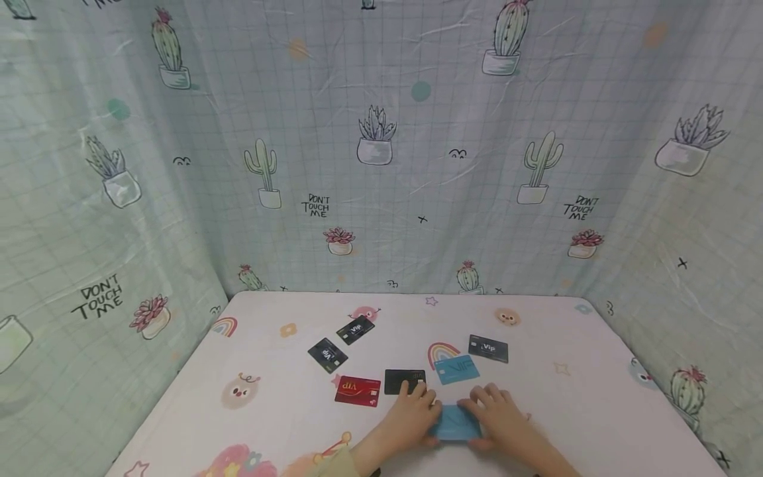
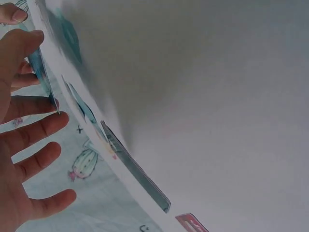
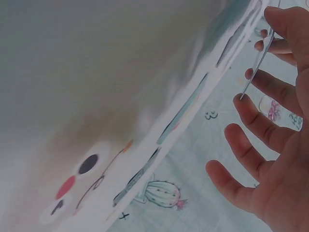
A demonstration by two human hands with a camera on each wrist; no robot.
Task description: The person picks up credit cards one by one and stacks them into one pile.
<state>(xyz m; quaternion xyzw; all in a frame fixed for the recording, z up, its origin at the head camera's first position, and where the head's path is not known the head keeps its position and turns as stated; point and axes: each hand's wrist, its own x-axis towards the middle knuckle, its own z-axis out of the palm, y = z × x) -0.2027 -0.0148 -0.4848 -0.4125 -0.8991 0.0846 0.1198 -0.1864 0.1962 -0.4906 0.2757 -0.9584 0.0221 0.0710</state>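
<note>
Both hands hold one light blue card (image 1: 456, 424) by its opposite side edges, close to the front of the table. My left hand (image 1: 411, 414) pinches the left edge between thumb and fingertips. At the right edge, my right hand (image 1: 501, 414) grips it the same way. In the left wrist view the card (image 2: 37, 63) appears nearly edge-on, raised off the tabletop, with the other fingers spread. The right wrist view shows it as a thin sliver (image 3: 260, 63) under the thumb. A black VIP card (image 1: 405, 380) lies just beyond the left fingers, partly overlapped by them.
Another light blue card (image 1: 456, 370) lies past the hands, beside a dark VIP card (image 1: 488, 348). A red VIP card (image 1: 357, 391) is to the left. Two more dark cards (image 1: 328, 356) lie farther back. Patterned curtain (image 1: 381, 179) surrounds the white printed table (image 1: 268, 371).
</note>
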